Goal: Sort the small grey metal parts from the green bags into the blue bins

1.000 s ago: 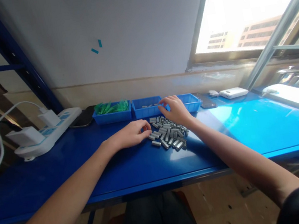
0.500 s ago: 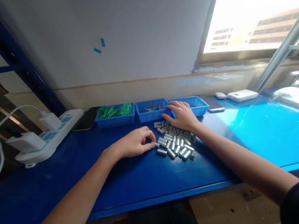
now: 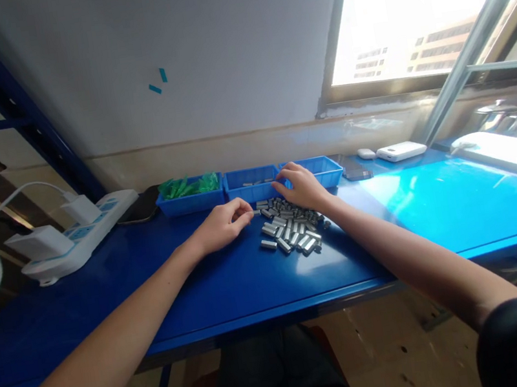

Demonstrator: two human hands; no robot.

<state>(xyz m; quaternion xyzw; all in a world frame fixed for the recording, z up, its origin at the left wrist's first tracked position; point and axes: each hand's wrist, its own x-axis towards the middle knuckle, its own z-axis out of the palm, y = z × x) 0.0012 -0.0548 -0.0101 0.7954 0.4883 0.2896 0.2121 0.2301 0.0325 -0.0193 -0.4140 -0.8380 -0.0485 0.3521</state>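
One small metal piece (image 3: 256, 212) sits pinched at the fingertips of a person's left hand (image 3: 222, 225), just left of a loose pile of similar metal pieces (image 3: 289, 231) on a glossy blue table (image 3: 234, 289). The right hand (image 3: 304, 187) is poised at the pile's far side, thumb apart from bent fingers, in front of the neighboring ends of two blue bins; whether it grips anything cannot be told. Beneath and between the hands, the pile spreads toward the near side, its nearest pieces lying separately. Three bins stand in a row beyond: the middle bin (image 3: 234, 194) holds a few small pieces, the left bin (image 3: 191, 204) is heaped with green items (image 3: 188, 185), and the right bin (image 3: 329, 177) is partly hidden by the right hand. Farther left lie a dark, flat device (image 3: 140, 207) and a white power strip (image 3: 54, 268) with two white plugs inserted. Off to the right, a white box-shaped device (image 3: 402, 151) rests near the wall, below a bright window (image 3: 400, 20), with sunlight across the table's right side.
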